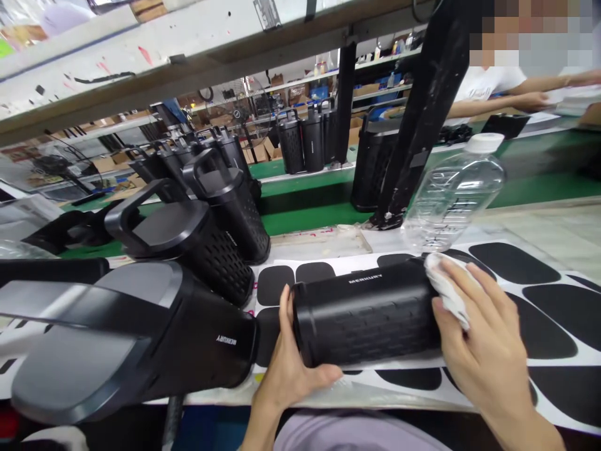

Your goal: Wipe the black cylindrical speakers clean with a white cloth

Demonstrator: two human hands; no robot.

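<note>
A black canister-like container [375,319] marked MERKURY lies on its side in front of me, its side patterned with small raised shapes. My left hand [293,360] grips its left end, thumb along the near side and fingers behind. At the opposite end, my right hand [483,329] presses a crumpled white cloth [444,285] against the container. Beneath lies a white sheet with black rounded stickers [549,319]. To the left, another MERKURY container [201,338] with a grey lid and handle is tilted toward me.
Two more handled containers [188,238] stand at the left. A clear plastic bottle [457,194] with a white cap is behind my right hand. A black post [417,125] rises beyond the bench. Farther back, a green conveyor [300,207] carries containers; a co-worker's arms [516,100] are at upper right.
</note>
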